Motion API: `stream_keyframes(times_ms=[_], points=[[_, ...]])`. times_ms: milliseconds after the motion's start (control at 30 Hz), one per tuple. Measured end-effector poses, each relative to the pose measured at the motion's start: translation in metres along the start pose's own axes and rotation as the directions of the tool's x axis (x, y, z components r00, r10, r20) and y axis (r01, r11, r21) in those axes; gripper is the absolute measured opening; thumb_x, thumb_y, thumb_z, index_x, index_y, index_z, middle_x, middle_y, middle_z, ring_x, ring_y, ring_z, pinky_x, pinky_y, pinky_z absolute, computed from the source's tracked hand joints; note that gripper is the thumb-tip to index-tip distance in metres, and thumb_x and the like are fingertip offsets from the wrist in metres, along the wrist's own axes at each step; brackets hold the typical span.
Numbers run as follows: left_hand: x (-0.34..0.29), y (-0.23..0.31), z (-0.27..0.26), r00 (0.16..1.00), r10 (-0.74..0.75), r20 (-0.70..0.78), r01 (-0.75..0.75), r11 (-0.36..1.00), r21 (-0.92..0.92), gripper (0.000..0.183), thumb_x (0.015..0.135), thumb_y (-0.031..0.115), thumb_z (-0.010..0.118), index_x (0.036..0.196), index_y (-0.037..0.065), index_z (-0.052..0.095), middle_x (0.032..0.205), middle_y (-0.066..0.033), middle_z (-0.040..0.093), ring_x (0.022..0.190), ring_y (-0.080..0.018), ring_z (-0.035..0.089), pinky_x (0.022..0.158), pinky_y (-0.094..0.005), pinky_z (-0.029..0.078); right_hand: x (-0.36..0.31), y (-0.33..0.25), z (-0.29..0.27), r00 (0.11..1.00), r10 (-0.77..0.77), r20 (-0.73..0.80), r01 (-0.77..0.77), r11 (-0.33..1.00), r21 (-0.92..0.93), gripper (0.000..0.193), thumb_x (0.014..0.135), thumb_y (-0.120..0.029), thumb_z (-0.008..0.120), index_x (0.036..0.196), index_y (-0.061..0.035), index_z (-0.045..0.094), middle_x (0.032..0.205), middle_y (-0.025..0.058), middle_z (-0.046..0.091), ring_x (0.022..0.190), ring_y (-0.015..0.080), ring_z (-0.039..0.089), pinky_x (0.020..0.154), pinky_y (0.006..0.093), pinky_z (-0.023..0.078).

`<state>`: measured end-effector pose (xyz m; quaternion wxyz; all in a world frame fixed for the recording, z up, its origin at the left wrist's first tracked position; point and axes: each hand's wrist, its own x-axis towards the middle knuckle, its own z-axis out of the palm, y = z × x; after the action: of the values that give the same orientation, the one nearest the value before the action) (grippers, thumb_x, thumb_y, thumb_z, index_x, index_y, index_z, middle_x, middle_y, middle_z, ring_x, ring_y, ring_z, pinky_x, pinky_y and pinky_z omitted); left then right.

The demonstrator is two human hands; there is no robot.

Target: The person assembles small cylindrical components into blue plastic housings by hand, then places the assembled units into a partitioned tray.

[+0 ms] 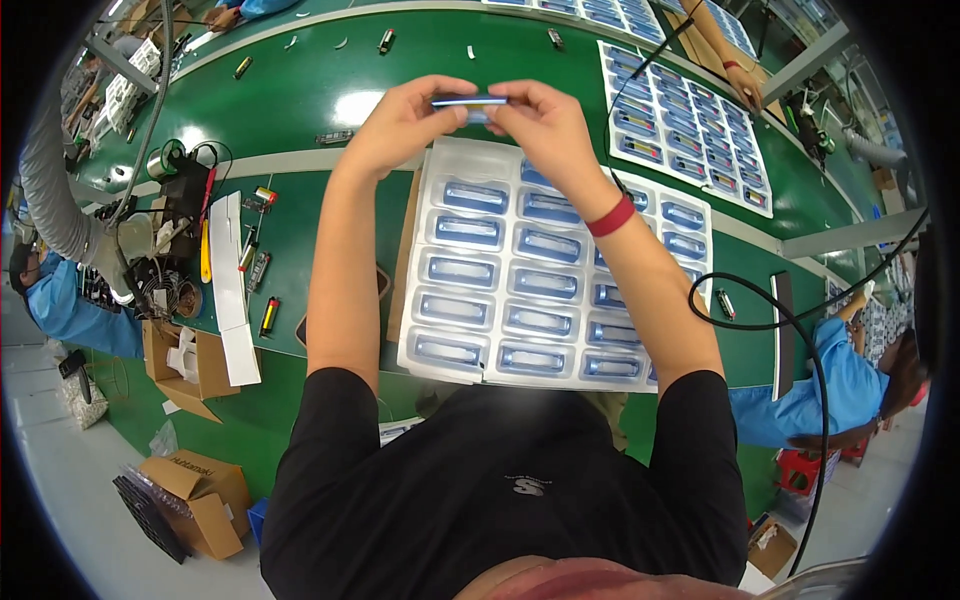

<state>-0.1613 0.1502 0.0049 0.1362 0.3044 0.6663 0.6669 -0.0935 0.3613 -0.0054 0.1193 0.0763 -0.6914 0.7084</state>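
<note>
My left hand (405, 125) and my right hand (545, 125) are raised together over the green bench, both gripping one small flat blue part (470, 101) by its ends. A red band (611, 217) circles my right wrist. Below the hands lies a clear blister tray (420, 345) with several rows of pockets, most of them filled with blue parts like the held one.
A second filled tray (690, 125) lies at the far right, where another person's hand (745, 90) reaches. Small cylindrical parts dot the green conveyor (300, 90). Tools, cables and open cardboard boxes (195, 365) crowd the left. Seated people in blue work at both sides.
</note>
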Motion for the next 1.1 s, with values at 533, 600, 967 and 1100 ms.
stream_keyframes(times_ms=[533,600,967,1100], points=[[0.006,-0.082,-0.015,0.978,0.099,-0.182,0.137,0.347,0.928,0.026,0.093,0.014,0.064,0.118,0.01,0.072,0.112,-0.0107,0.067,0.107,-0.0318,0.064,0.09,-0.0453,0.053,-0.013,0.021,-0.008,0.975,-0.212,0.066,0.199,0.7,-0.686,0.033,0.088,-0.024,0.073,0.116,-0.0061,0.072,0.108,0.0127,0.068,0.094,0.0283,0.067,0.077,0.0367,0.054],[0.003,-0.054,-0.013,0.961,0.237,-0.142,-0.046,0.644,0.764,0.027,0.092,0.015,0.067,0.118,0.007,0.071,0.11,-0.013,0.066,0.102,-0.0323,0.064,0.087,-0.0404,0.053,-0.008,0.019,-0.003,0.97,-0.24,0.032,0.203,0.734,-0.648,0.037,0.092,-0.022,0.073,0.122,-0.0016,0.068,0.109,0.0123,0.067,0.098,0.0232,0.068,0.079,0.0335,0.055],[-0.068,0.004,0.033,0.976,0.072,0.206,-0.208,0.599,0.773,0.021,0.081,0.011,0.072,0.101,0.006,0.069,0.108,-0.0121,0.06,0.109,-0.0328,0.057,0.096,-0.0411,0.047,-0.04,-0.025,-0.046,0.953,0.304,0.01,-0.303,0.946,0.112,0.019,0.096,-0.006,0.067,0.113,0.0015,0.068,0.096,0.0073,0.071,0.087,0.0145,0.07,0.08,0.0264,0.056],[-0.065,-0.015,0.032,0.972,0.118,0.202,-0.233,0.56,0.795,0.016,0.082,0.011,0.071,0.097,0.005,0.07,0.107,-0.0123,0.062,0.103,-0.0312,0.06,0.089,-0.0392,0.049,-0.052,-0.031,-0.045,0.949,0.303,0.089,-0.316,0.905,0.285,0.019,0.099,-0.004,0.062,0.117,0.0016,0.067,0.101,0.0086,0.071,0.091,0.0177,0.072,0.083,0.029,0.058]])
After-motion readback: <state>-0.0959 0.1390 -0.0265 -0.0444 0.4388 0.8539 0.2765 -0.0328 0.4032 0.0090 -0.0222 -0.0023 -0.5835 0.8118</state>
